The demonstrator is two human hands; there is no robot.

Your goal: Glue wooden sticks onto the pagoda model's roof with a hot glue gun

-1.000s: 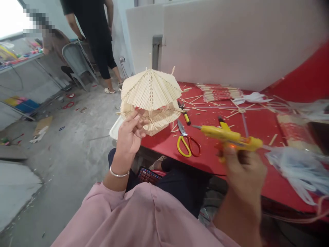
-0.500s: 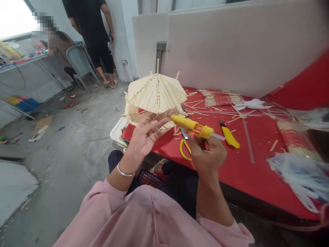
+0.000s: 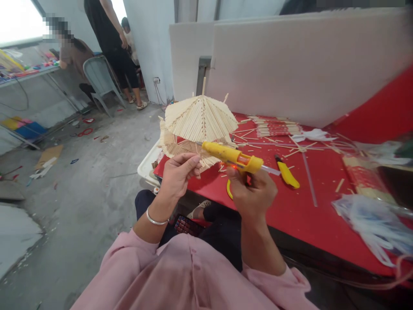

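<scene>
My right hand [image 3: 253, 189] is wrapped round a yellow hot glue gun [image 3: 232, 156] with a small red light lit and a clear glue stick poking from its back. Its nozzle points left, close under the roof edge of a model pagoda [image 3: 201, 118] built from thin wooden sticks. Whether the nozzle touches the sticks I cannot tell. My left hand [image 3: 180, 172], with a silver bangle at the wrist, is closed in a pinch just in front of the model's lower tier. What lies between thumb and fingers is too small to name.
On the red table [image 3: 274, 215] lie a yellow utility knife [image 3: 287, 172], loose sticks, bundled sticks [image 3: 277, 127] and a plastic bag [image 3: 368, 224]. Yellow scissor handles [image 3: 229, 188] show partly behind my right hand. White boards [image 3: 290, 64] lean behind. Other people are at the back left.
My left hand has gone from spread fingers to a pinch and dropped slightly. The glue gun has shifted a little left. A standing person at the back has moved.
</scene>
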